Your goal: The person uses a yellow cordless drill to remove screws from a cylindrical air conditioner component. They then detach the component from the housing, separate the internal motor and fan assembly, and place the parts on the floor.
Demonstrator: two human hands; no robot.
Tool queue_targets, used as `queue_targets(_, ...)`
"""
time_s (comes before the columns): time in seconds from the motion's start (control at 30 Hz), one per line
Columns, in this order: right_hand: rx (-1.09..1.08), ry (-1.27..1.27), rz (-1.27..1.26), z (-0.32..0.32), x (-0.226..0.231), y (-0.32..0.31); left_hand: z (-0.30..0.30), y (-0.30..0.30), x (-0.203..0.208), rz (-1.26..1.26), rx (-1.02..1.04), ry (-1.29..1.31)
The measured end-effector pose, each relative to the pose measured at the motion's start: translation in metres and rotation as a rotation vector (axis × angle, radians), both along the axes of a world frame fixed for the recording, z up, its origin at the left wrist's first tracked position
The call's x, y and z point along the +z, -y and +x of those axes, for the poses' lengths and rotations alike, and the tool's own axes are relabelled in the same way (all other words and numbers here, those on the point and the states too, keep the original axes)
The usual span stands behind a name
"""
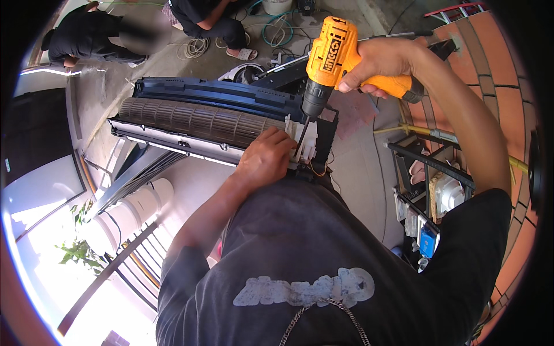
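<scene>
My right hand [378,68] is wrapped round the handle of a yellow and black cordless drill [334,55], held above the right end of an opened air conditioner indoor unit [184,142]. Its long bit [304,130] points down to a white plastic part [309,140] at that end. My left hand [266,154] is closed on the unit's near edge beside the bit, its fingers curled and the fingertips partly hidden. A brown, ribbed cylindrical blower wheel [196,120] lies along the unit. Thin wires [317,168] hang from the right end.
Two other people [86,37] crouch or bend at the far left, near coiled hoses [193,48]. A dark rack [430,167] with items stands at the right, by a brick-tiled surface [505,115]. White cylindrical containers [135,207] and a railing [141,262] are at the left.
</scene>
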State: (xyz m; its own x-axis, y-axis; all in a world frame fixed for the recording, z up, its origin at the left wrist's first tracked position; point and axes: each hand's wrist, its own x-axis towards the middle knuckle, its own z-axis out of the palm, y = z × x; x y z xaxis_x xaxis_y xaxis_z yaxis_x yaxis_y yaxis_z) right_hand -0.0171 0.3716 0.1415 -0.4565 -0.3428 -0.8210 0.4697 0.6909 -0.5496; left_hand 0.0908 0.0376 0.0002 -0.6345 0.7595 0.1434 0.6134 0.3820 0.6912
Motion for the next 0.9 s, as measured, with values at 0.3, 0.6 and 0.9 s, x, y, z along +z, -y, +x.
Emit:
queue_targets(0.3,-0.064,0.024,-0.083,0.001,-0.011,-0.017,-0.022,-0.019,0.012,-0.383,-0.059,0.239)
queue_targets(0.6,-0.19,-0.052,-0.121,0.033,-0.009,-0.028,-0.039,-0.051,0.014,-0.7,-0.142,0.237)
queue_targets(0.9,-0.216,-0.136,-0.091,0.066,-0.002,-0.035,-0.043,-0.047,0.022,-0.711,-0.159,0.41)
